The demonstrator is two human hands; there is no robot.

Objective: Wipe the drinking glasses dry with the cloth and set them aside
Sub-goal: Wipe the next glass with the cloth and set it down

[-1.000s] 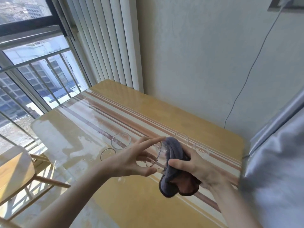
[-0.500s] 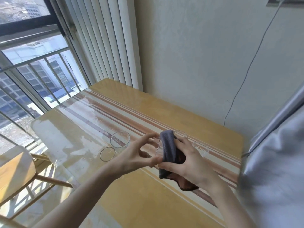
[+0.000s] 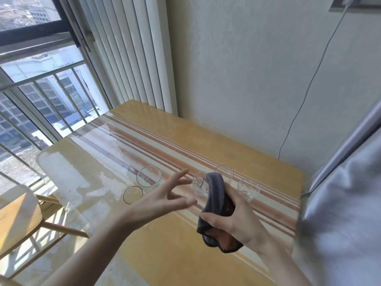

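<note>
The right hand [image 3: 237, 219] is closed around a dark cloth [image 3: 216, 195], whose top is pressed into a small glass [image 3: 199, 182] held above the table [image 3: 185, 254]. The left hand [image 3: 165, 200] has spread fingers at that glass, seemingly only fingertips touching. Left of the cloth two glasses [image 3: 148, 176] [image 3: 133, 195] stand; behind it two more [image 3: 224, 174] [image 3: 248, 189].

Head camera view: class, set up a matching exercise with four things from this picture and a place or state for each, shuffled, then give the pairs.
Things:
1. cloth
2. left hand
3. wooden chair
4. grey cable

Places or states:
A. runs down the wall
B. fingers spread open
C. bunched in the right hand
D. beside the table, near the window

Pairs: 1-C, 2-B, 3-D, 4-A
</note>
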